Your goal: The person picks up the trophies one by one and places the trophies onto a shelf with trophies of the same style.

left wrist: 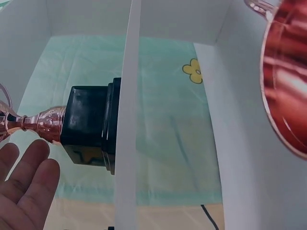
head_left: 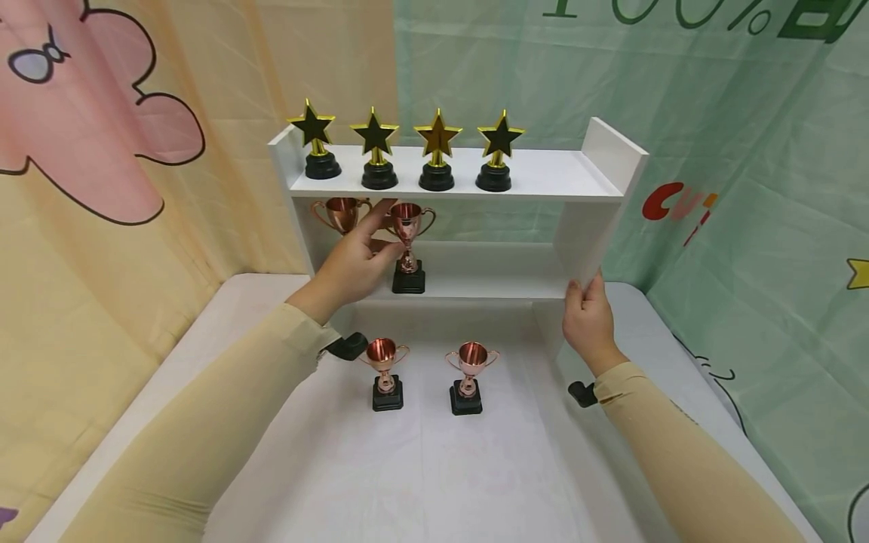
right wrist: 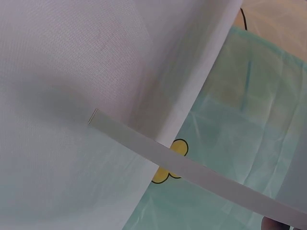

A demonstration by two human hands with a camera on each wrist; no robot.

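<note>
On the middle level of a white shelf unit (head_left: 468, 273), a copper-coloured two-handled trophy cup (head_left: 407, 219) stands upright on its black base. My left hand (head_left: 353, 264) reaches in beside it, thumb and fingers apart near the cup and stem. In the left wrist view the fingers (left wrist: 36, 167) lie loosely extended next to the trophy's stem and base (left wrist: 88, 124). A second copper trophy cup (head_left: 339, 213) stands farther left, its lower part hidden behind that hand. My right hand (head_left: 591, 324) grips the front edge of the unit's right side panel (head_left: 591, 234).
Several gold star trophies with black bases, such as the rightmost star trophy (head_left: 501, 139), line the top shelf (head_left: 550, 172). Below, two more copper trophy cups (head_left: 383, 354) (head_left: 472, 358) stand on the white surface (head_left: 421, 475). Printed curtains (head_left: 767, 249) surround the table.
</note>
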